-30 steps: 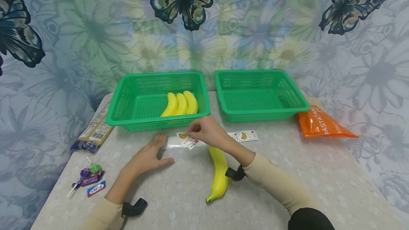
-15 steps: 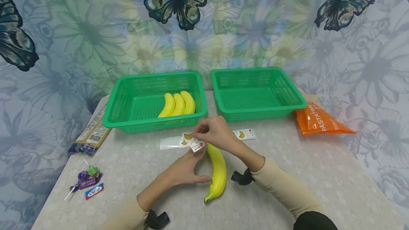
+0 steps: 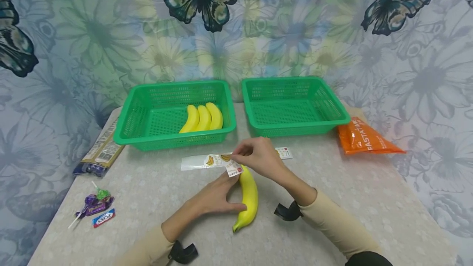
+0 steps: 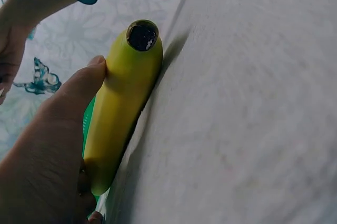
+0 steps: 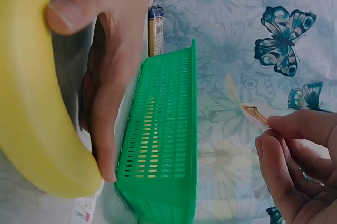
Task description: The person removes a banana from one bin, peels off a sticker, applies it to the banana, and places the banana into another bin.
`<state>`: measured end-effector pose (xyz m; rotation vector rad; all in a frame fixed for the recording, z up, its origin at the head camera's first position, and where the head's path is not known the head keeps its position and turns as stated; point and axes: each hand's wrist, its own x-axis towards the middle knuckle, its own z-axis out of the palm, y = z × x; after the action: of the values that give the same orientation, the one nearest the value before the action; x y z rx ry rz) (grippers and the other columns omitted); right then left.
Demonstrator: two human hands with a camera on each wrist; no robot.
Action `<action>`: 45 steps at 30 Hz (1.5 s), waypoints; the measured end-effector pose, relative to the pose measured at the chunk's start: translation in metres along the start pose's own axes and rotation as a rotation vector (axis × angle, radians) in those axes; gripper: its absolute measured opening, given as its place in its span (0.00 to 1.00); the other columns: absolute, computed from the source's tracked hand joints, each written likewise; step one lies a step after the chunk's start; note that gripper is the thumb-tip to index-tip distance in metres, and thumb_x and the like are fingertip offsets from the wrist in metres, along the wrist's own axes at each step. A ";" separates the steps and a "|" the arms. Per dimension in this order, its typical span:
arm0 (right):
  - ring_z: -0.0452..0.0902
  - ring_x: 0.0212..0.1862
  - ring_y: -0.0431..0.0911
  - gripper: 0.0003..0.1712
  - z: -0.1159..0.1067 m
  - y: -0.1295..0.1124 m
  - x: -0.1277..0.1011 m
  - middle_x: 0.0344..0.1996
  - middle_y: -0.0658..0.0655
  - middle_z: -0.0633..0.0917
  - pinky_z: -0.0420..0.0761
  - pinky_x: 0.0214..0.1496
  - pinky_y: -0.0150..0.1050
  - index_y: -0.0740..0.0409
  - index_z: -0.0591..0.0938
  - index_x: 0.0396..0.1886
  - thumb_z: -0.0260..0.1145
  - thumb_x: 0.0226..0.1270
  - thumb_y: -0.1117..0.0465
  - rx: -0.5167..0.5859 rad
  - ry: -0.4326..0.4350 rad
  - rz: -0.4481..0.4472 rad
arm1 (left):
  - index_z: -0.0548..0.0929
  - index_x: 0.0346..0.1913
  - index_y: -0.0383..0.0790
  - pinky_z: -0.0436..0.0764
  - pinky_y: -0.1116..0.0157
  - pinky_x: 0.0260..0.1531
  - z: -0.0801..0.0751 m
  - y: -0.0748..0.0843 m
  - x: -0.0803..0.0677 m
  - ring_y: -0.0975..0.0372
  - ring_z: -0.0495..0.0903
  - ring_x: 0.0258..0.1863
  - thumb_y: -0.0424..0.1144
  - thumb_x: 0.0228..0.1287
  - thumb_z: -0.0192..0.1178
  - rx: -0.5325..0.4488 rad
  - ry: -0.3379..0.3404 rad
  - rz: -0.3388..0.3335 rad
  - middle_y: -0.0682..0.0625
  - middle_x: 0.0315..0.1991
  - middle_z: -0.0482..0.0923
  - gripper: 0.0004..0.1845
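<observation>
A single yellow banana (image 3: 249,200) lies on the table, its dark-tipped stem toward me. My left hand (image 3: 211,197) holds it from the left side, thumb (image 4: 87,79) against its flank and fingers at the far end. My right hand (image 3: 260,157) is raised just beyond the banana. Between thumb and index finger it pinches a small sticker (image 5: 254,114) with a banana picture. A strip of stickers (image 3: 193,162) lies flat behind the banana, partly hidden by the right hand. Its left end is bare backing.
Behind stands a left green basket (image 3: 173,139) with three bananas (image 3: 201,119) inside. A second green basket (image 3: 295,128) is beside it. An orange pasta bag (image 3: 367,138) lies right. Wrapped candies (image 3: 97,206) and a gold-and-blue packet (image 3: 99,149) lie left.
My left hand has moved right, from the strip's left end to the banana, and now holds it. The right hand has lifted the sticker from the strip and shifted slightly right.
</observation>
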<state>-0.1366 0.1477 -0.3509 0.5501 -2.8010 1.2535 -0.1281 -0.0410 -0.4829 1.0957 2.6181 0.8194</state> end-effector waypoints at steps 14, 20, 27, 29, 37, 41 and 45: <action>0.83 0.24 0.41 0.09 0.018 0.050 -0.044 0.24 0.55 0.89 0.87 0.34 0.49 0.59 0.88 0.29 0.75 0.55 0.57 0.267 -0.015 0.275 | 0.50 0.78 0.49 0.58 0.52 0.75 0.009 0.008 -0.001 0.54 0.49 0.78 0.74 0.53 0.57 0.015 0.043 -0.031 0.48 0.80 0.41 0.56; 0.83 0.24 0.41 0.10 0.027 0.063 -0.052 0.24 0.56 0.88 0.87 0.31 0.45 0.61 0.87 0.29 0.76 0.54 0.58 0.285 0.027 0.303 | 0.48 0.78 0.41 0.52 0.56 0.77 0.006 0.008 0.001 0.63 0.41 0.79 0.76 0.53 0.55 0.047 0.020 -0.047 0.49 0.80 0.40 0.59; 0.83 0.24 0.41 0.09 0.029 0.068 -0.055 0.24 0.56 0.88 0.86 0.31 0.43 0.61 0.87 0.29 0.75 0.55 0.59 0.285 0.028 0.342 | 0.45 0.78 0.40 0.51 0.55 0.77 0.005 0.008 0.001 0.63 0.40 0.79 0.74 0.54 0.56 0.057 0.012 -0.037 0.48 0.80 0.39 0.60; 0.83 0.24 0.41 0.09 0.030 0.069 -0.055 0.24 0.56 0.88 0.86 0.31 0.43 0.61 0.87 0.29 0.75 0.55 0.60 0.288 0.030 0.345 | 0.44 0.78 0.40 0.51 0.56 0.77 0.005 0.008 0.001 0.63 0.40 0.79 0.74 0.54 0.56 0.055 0.009 -0.038 0.48 0.80 0.39 0.60; 0.83 0.23 0.40 0.09 0.034 0.072 -0.054 0.22 0.54 0.88 0.86 0.29 0.40 0.61 0.87 0.28 0.75 0.55 0.59 0.261 0.018 0.340 | 0.44 0.78 0.41 0.51 0.56 0.77 0.006 0.006 0.000 0.62 0.40 0.79 0.74 0.55 0.55 0.052 0.004 -0.039 0.48 0.80 0.38 0.60; 0.82 0.23 0.40 0.08 0.035 0.072 -0.055 0.21 0.53 0.87 0.85 0.28 0.37 0.60 0.87 0.28 0.75 0.55 0.60 0.240 0.023 0.360 | 0.43 0.78 0.41 0.51 0.56 0.77 0.007 0.005 0.001 0.63 0.39 0.79 0.75 0.55 0.55 0.055 -0.003 -0.040 0.48 0.80 0.38 0.60; 0.82 0.23 0.40 0.08 0.035 0.072 -0.055 0.21 0.53 0.87 0.84 0.27 0.36 0.59 0.87 0.28 0.75 0.55 0.59 0.233 0.030 0.373 | 0.43 0.78 0.41 0.50 0.56 0.77 0.007 0.005 0.002 0.64 0.39 0.79 0.75 0.55 0.55 0.058 -0.008 -0.041 0.49 0.80 0.37 0.60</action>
<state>-0.1044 0.1840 -0.4354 0.0041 -2.8372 1.6471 -0.1235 -0.0338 -0.4862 1.0532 2.6644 0.7339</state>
